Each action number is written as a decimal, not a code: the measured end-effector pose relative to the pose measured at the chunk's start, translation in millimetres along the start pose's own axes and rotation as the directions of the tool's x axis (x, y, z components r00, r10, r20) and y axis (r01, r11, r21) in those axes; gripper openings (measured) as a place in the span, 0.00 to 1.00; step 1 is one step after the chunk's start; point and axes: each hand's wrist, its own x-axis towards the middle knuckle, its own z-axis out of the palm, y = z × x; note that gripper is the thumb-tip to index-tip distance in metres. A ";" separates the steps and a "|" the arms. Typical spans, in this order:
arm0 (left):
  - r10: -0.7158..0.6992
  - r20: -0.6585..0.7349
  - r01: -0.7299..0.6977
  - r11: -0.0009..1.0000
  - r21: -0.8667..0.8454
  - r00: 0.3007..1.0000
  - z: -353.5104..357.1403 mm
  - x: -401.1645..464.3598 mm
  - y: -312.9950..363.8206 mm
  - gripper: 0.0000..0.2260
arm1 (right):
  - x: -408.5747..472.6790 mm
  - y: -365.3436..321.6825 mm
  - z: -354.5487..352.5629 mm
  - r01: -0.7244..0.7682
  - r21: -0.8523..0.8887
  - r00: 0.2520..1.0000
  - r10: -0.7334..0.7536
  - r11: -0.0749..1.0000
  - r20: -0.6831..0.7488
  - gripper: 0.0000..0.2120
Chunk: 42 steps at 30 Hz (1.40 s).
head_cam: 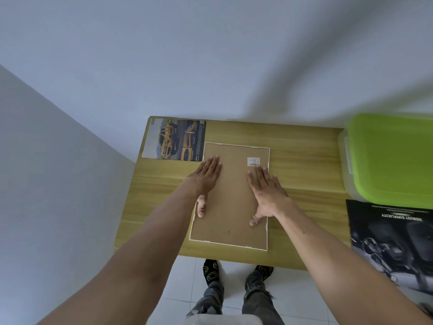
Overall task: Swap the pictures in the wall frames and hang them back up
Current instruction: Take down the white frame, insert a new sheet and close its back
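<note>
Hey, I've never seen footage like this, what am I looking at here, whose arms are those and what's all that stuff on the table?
This is one picture from a camera worn on a person's head, looking down at their own arms. There is no machine. On the wooden table a picture frame lies face down, its brown backing up. The left hand and right hand press flat on that backing; neither grips anything. Beside the frame lie a yellow car picture at the far left, a dark poster at the right, and a green-lidded box.
</note>
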 end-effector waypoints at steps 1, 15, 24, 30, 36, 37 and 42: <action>-0.008 0.003 0.008 1.000 -0.014 1.000 -0.2 -3.7 -0.3 0.63 | -3.5 -1.2 -0.5 -0.007 0.006 1.000 0.007 1.000 -0.011 0.77; -0.426 0.035 0.180 0.306 -0.935 0.904 32.8 -38.1 24.6 0.34 | -65.3 -18.1 33.5 -0.032 0.903 0.898 0.408 0.428 -0.161 0.20; -0.564 0.123 0.006 -0.203 -0.979 0.817 23.4 -63.3 17.3 0.32 | -88.6 -17.2 23.0 -0.006 0.978 0.781 0.610 -0.210 0.135 0.26; -0.461 -0.059 -0.145 -0.153 -0.978 0.885 -16.8 -91.7 14.5 0.14 | -110.6 -9.2 3.7 0.157 0.947 0.752 0.655 -0.280 0.069 0.18; -0.457 -0.169 -0.270 -0.166 -0.948 0.873 -67.9 -121.6 19.4 0.14 | -137.6 12.8 -30.4 0.267 0.933 0.756 0.653 -0.240 -0.049 0.16; -0.469 -0.183 -0.288 -0.162 -0.944 0.864 -77.3 -126.3 20.0 0.13 | -143.6 14.0 -38.5 0.279 0.934 0.765 0.639 -0.222 -0.077 0.16; -0.603 -0.284 -0.373 -0.024 -0.928 0.745 -132.5 -146.2 34.9 0.16 | -177.6 25.7 -84.4 0.328 0.940 0.740 0.593 0.092 -0.316 0.26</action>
